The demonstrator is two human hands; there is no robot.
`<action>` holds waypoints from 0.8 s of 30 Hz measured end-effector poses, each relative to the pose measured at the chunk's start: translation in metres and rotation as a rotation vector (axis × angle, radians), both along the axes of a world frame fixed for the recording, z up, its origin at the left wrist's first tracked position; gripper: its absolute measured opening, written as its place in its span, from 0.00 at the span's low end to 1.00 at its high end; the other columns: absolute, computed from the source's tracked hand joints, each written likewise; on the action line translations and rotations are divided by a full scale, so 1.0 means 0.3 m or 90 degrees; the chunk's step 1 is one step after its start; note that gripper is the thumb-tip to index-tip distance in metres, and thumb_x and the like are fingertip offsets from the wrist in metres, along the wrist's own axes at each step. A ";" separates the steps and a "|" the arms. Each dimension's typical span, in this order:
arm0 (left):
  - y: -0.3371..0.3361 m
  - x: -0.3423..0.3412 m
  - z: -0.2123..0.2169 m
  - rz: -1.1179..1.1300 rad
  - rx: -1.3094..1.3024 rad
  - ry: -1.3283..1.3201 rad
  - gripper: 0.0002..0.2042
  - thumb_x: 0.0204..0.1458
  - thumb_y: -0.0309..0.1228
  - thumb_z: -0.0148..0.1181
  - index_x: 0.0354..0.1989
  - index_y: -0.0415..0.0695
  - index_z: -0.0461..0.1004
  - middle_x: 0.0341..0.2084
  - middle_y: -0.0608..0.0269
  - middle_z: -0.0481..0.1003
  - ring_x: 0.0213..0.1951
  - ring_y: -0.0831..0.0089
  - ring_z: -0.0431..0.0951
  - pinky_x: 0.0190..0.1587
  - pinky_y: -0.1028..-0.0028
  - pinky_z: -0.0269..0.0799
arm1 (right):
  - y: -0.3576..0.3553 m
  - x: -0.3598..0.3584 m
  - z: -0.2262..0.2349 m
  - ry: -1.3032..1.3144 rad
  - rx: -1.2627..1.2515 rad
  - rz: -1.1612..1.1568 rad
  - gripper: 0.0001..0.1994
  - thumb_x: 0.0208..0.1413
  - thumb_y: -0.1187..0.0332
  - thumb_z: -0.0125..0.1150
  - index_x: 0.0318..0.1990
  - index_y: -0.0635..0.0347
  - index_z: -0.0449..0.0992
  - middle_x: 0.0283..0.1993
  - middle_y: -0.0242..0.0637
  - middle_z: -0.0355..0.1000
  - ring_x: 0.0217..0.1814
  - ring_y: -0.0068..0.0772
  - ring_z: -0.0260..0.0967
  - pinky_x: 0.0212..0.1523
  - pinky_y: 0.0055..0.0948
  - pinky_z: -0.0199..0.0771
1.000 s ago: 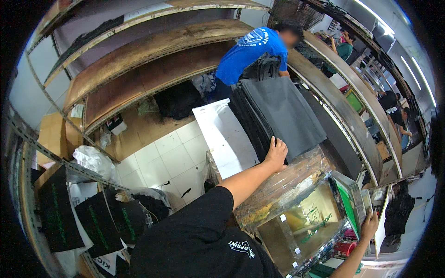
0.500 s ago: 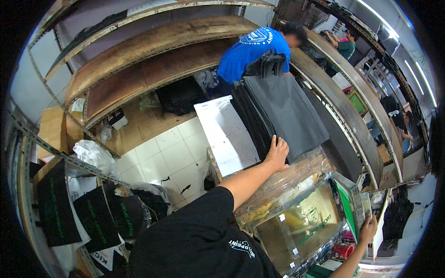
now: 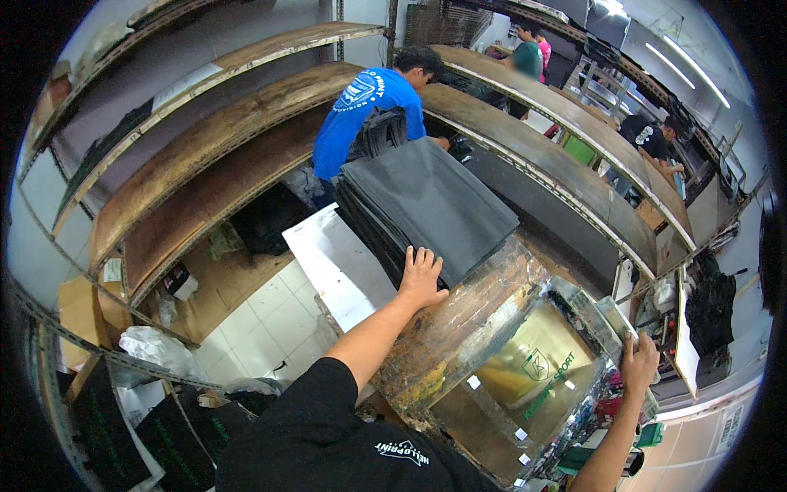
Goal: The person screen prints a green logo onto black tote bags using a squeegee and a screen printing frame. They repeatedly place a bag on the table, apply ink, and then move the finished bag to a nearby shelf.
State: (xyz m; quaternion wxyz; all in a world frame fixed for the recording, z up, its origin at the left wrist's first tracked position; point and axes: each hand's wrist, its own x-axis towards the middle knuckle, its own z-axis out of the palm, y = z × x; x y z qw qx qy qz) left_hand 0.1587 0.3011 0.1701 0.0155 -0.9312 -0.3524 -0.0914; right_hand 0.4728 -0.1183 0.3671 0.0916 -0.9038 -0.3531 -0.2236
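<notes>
Stack of black cloth pieces (image 3: 447, 205): many thin layers, matt, top face smooth charcoal, left edges uneven and fanned, looped strips at the far end; located on a worn, paint-stained wooden bench (image 3: 463, 316). Contents, left to right: white sheet (image 3: 340, 266), flat, running up to the stack's left side; left hand (image 3: 422, 279), fingers slightly apart, laid on the stack's near edge; framed screen (image 3: 533, 373), yellowish, translucent, green emblem and lettering; right hand (image 3: 639, 361), fingers bent at a pale bar (image 3: 615, 314), cannot tell whether clamped on it
</notes>
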 end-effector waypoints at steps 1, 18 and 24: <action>0.006 -0.006 -0.007 0.003 0.004 0.003 0.45 0.47 0.63 0.61 0.69 0.44 0.67 0.68 0.43 0.62 0.73 0.47 0.55 0.75 0.40 0.34 | 0.003 -0.004 -0.001 -0.011 0.012 0.005 0.25 0.67 0.49 0.53 0.42 0.69 0.75 0.46 0.57 0.75 0.51 0.63 0.70 0.52 0.50 0.65; -0.012 -0.018 -0.019 0.014 0.013 -0.043 0.42 0.45 0.62 0.63 0.65 0.45 0.70 0.64 0.47 0.65 0.70 0.49 0.57 0.75 0.42 0.36 | -0.003 0.053 0.017 0.071 -0.039 -0.010 0.32 0.69 0.45 0.50 0.53 0.74 0.78 0.53 0.62 0.76 0.55 0.66 0.72 0.56 0.50 0.71; -0.005 -0.009 -0.005 -0.003 0.003 -0.017 0.44 0.44 0.64 0.64 0.67 0.46 0.70 0.65 0.47 0.65 0.72 0.51 0.56 0.75 0.42 0.36 | -0.025 0.073 0.008 0.048 -0.056 -0.057 0.30 0.67 0.47 0.53 0.56 0.72 0.77 0.58 0.59 0.75 0.63 0.60 0.70 0.65 0.48 0.66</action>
